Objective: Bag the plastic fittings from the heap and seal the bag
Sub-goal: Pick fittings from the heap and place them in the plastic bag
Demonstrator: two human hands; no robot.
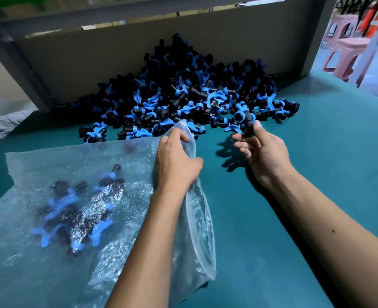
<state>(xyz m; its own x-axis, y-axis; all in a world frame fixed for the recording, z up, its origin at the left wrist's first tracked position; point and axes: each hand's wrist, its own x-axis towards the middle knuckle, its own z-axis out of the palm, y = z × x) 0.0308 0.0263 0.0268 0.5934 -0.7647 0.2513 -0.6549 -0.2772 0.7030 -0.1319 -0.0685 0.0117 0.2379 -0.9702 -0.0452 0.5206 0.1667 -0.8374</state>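
Closest to the camera are two bare forearms reaching out over a teal table top (317, 152). The left hand (176, 161) has its fingers and thumb pinched on the rim of a clear plastic bag (200, 218), which hangs down toward the table. The right hand (262, 150) has its fingers curled around a black and blue fitting (242, 122), held just above the near edge of the heap (183, 92).

The heap of matching fittings sits piled against a brown cardboard wall (90, 58) at the back of the table. On the left lies a sheet of bubble wrap (61, 252) with a few more fittings blurry underneath it. Top right, pink plastic stools (348, 47) stand on the floor past the table. No readable writing or labels anywhere.
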